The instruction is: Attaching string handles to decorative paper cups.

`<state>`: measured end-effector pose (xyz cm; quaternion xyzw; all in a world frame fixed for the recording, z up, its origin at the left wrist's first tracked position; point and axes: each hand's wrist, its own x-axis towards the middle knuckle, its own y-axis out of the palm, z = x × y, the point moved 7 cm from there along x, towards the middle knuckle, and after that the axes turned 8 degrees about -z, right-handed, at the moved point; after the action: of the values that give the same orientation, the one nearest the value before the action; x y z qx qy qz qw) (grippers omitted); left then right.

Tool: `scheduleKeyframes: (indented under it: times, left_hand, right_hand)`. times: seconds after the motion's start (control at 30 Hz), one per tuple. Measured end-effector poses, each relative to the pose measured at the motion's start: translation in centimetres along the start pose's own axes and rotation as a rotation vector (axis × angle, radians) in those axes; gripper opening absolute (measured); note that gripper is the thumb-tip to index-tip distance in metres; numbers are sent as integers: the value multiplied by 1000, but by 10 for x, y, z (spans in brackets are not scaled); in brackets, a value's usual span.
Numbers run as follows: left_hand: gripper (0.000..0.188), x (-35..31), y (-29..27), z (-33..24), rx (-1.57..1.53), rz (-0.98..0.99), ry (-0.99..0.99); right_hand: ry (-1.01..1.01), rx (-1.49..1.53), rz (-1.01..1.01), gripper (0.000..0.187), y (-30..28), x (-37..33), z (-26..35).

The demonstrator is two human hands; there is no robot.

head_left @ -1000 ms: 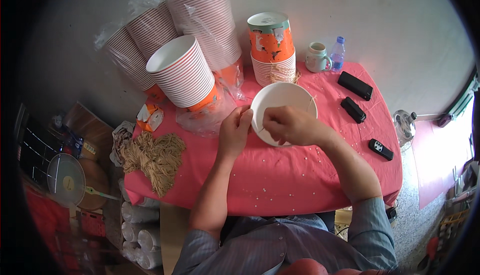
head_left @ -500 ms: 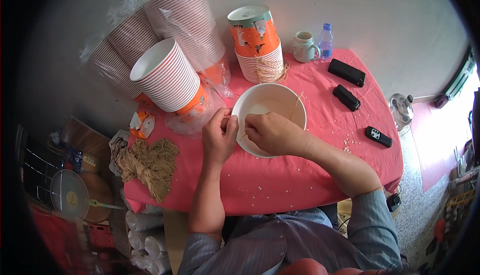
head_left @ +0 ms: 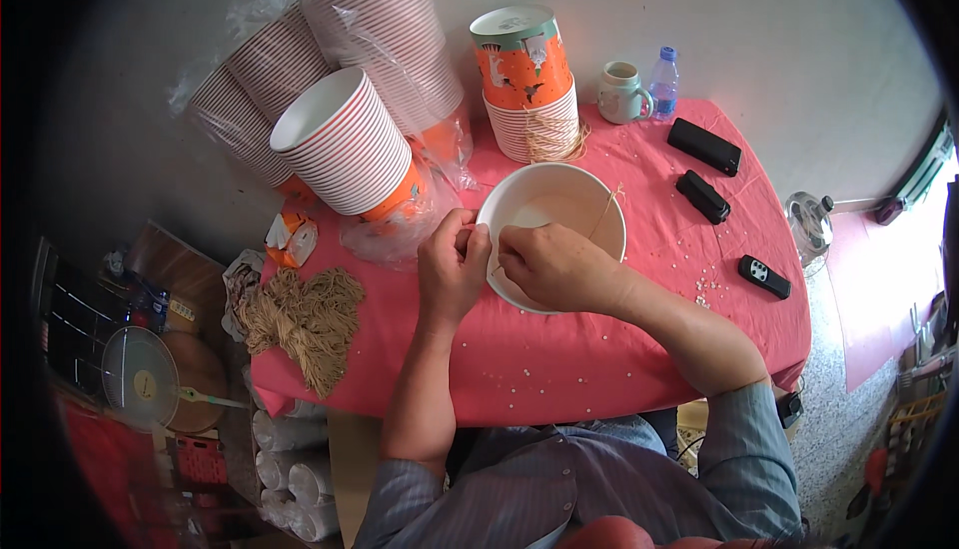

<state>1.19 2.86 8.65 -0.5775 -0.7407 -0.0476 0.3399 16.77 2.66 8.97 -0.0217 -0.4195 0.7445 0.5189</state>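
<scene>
A white paper bucket [head_left: 546, 181] stands with its mouth up on the pink-covered table. My left hand [head_left: 453, 267] is closed at the bucket's left rim, thumb and fingers pinching the edge. Over the mouth, my right hand [head_left: 561, 267] is curled shut, palm down, close to my left. A thin tan twine [head_left: 606, 211] comes from a knot at the right rim and passes under my right hand. A bit of it shows again by the fingertips, though the pinch itself is mostly hidden.
Behind stand nested bucket stacks [head_left: 345, 144], some bagged, and an orange bucket [head_left: 524, 69] upside down on another stack. A tan twine bundle [head_left: 305, 324] lies left. Rightward are a mug [head_left: 619, 99], a bottle [head_left: 663, 84], black devices [head_left: 704, 146] and scattered white bits [head_left: 702, 289].
The whole view has shifted slightly, so the table's things appear a little farther right. Both hands keep nearly the same pose at the bucket.
</scene>
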Motion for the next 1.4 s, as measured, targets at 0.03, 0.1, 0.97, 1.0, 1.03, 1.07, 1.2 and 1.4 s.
scheduleKeyframes:
  times: [0.03, 0.1, 0.97, 1.0, 1.03, 1.07, 1.2, 1.4]
  left_hand:
    - [16, 0, 0, 2, -16, 6, -22]
    - [16, -1, -1, 4, -32, 11, -45]
    - [18, -1, 1, 9, -47, 10, -70]
    - [18, 0, 0, 9, -46, 6, -71]
    - [18, 0, 1, 9, -46, 8, -82]
    - [19, 0, 1, 9, -46, 11, -93]
    - [21, -1, 1, 4, -85, -6, -83]
    - [20, 1, -3, 10, -225, 102, -186]
  right_hand:
    - [3, 3, 6, 23, 0, 0, 2]
    - [6, 7, 12, 23, -1, 0, 3]
    - [23, -20, -1, 25, -2, 1, 4]
    - [19, -20, 1, 25, -2, 1, 5]
    - [27, -32, 11, 25, -1, 1, 4]
    - [34, -44, 21, 25, 0, 1, 4]
    - [25, -55, 28, 26, -1, 1, 5]
    - [71, -74, -5, 25, -6, 5, -8]
